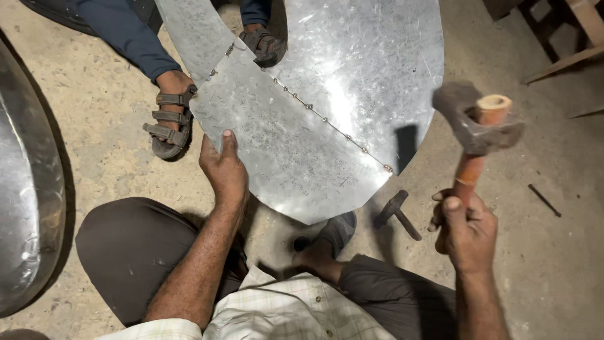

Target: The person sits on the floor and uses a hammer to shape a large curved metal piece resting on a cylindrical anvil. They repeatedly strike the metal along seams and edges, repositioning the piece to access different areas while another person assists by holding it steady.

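Silvery, spangled galvanized sheet; hammer — dark grey head, orange-brown handle; sandals grey-brown; trousers navy; shirt pale, checked.

My left hand lies flat, palm down, fingers stretched forward. My right hand is raised, fist clenched, thumb on top.

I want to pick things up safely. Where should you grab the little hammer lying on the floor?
Probably by its thin handle, coming from above on the right. The small hammer lies flat on the floor beside the metal sheet, head toward the sheet and handle pointing away, free of it.
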